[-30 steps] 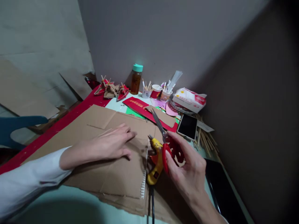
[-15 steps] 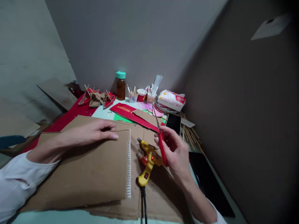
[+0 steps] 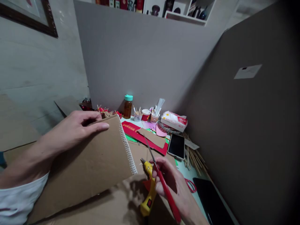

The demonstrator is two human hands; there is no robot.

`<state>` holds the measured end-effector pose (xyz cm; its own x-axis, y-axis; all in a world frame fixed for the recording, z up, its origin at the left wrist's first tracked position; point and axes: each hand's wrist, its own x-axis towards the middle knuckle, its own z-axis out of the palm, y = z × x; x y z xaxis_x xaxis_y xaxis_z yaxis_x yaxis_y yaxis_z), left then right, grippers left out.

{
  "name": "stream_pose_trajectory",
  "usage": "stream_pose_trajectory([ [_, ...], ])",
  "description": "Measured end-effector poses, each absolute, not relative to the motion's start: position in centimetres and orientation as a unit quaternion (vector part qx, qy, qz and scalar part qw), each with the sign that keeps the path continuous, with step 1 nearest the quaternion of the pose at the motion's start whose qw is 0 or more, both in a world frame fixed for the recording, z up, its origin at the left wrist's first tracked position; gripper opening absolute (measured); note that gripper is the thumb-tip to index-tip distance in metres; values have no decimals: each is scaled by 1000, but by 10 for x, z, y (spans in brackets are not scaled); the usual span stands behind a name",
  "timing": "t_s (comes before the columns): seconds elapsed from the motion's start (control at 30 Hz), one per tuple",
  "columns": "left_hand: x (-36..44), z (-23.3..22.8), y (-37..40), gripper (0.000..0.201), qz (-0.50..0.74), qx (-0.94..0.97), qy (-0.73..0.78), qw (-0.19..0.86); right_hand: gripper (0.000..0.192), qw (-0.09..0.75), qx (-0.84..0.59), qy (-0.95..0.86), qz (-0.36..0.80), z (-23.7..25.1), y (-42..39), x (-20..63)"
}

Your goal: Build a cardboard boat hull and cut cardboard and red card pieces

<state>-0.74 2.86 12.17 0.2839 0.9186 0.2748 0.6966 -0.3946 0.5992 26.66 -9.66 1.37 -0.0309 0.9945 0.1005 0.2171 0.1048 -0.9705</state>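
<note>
My left hand (image 3: 72,129) grips the top edge of a large folded piece of corrugated cardboard (image 3: 96,165), thumb on the near face and fingers hidden behind. The cardboard stands tilted, its fluted white-looking end showing on the right. My right hand (image 3: 172,182) is closed round red-handled scissors (image 3: 167,192), their thin metal blades pointing up and away, apart from the cardboard. Just left of that hand is a yellow hot glue gun (image 3: 147,201), partly covered by it, nozzle pointing away. More cardboard (image 3: 110,206) lies flat beneath.
Behind lie a red card strip (image 3: 131,128) and a cardboard strip (image 3: 153,138). A jar (image 3: 127,107), cups (image 3: 145,115) of sticks and pens, and a tissue pack (image 3: 174,121) line the back. On the right are a phone (image 3: 176,146), wooden sticks (image 3: 197,159) and a black tablet-like slab (image 3: 211,200).
The view has tilted up. My left hand has lifted the cardboard, which was lying nearly flat, so that it tilts. My right hand still holds the scissors and now covers part of the glue gun.
</note>
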Motion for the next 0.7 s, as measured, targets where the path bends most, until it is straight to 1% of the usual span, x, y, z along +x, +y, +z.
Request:
stream_pose_trajectory([
  [0.13,-9,128,22,39,321,741,555,202,45,377,-554,-613,418,17,-106,263],
  [0.2,-7,129,21,39,329,725,567,213,44,334,-563,-621,432,22,-109,260],
  [0.27,-5,128,21,39,330,720,571,217,41,309,-573,-626,430,26,-110,255],
  [0.4,-2,124,24,39,336,694,587,247,40,304,-584,-633,408,31,-108,249],
  [0.53,3,120,26,38,337,684,588,271,33,308,-578,-637,405,29,-108,248],
  [0.7,12,114,29,35,332,699,566,285,34,323,-575,-632,406,24,-110,248],
])
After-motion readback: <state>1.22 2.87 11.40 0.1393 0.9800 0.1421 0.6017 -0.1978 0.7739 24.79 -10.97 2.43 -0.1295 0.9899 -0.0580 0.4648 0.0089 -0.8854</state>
